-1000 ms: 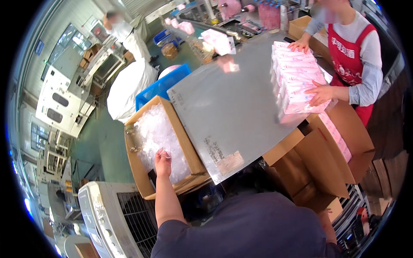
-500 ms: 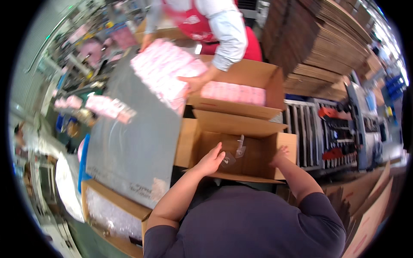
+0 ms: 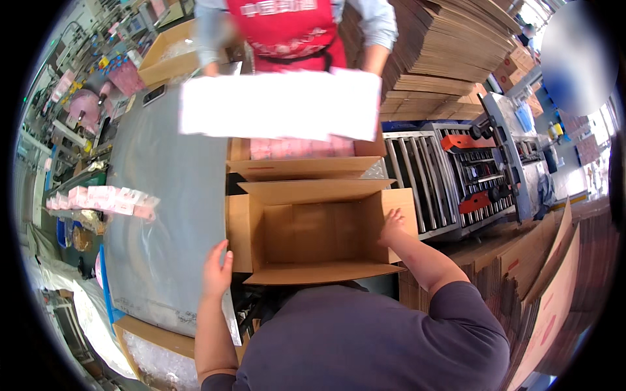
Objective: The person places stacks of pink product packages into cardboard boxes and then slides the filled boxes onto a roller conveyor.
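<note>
In front of me stands an open cardboard box [image 3: 326,272], its flaps folded outward and its brown bottom bare. My left hand [image 3: 217,269] is beside the box's left flap, fingers apart and holding nothing. Against the right flap [image 3: 405,215] rests my right hand [image 3: 392,228], its fingers spread. Just beyond is a second open carton [image 3: 306,167] with pink packs [image 3: 287,148] inside. Over that carton a co-worker in a red apron holds a wide block of packs [image 3: 280,107], washed out to white with pink at its edges.
A grey metal table [image 3: 169,234] lies left, with pink packs [image 3: 104,199] beyond its edge and a phone [image 3: 154,96] farther up. A roller conveyor [image 3: 417,182] runs right. Flat cardboard stacks [image 3: 450,52] rise behind it. A carton of clear plastic [image 3: 156,358] sits lower left.
My left hand has moved left, out from over the near box. Small clear plastic pieces seen inside it are no longer visible. The co-worker has brought the block of packs over the far carton.
</note>
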{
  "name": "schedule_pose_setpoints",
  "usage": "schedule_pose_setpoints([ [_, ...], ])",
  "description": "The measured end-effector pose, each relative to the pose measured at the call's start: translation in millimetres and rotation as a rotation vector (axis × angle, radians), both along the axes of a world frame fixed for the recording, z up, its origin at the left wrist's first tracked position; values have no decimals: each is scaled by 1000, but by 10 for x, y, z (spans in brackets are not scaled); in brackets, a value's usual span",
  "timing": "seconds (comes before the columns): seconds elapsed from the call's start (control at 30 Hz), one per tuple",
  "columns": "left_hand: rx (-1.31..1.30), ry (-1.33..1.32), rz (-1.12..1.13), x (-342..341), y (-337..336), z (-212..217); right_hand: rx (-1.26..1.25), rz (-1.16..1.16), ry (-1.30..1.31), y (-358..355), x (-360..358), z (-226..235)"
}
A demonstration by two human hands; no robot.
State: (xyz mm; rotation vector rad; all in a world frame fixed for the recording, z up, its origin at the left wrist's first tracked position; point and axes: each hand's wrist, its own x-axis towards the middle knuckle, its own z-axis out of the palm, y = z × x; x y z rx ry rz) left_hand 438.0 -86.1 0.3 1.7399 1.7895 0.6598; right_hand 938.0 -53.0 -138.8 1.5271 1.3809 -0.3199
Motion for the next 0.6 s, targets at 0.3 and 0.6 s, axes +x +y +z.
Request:
schedule_pose_setpoints([
  [0.3, 252, 323, 254, -1945, 294, -103, -123, 2, 101, 205, 43, 273],
  [0.6, -85, 576, 425, -3393, 1834, -130, 435, 192, 1176, 755, -2602, 1766],
])
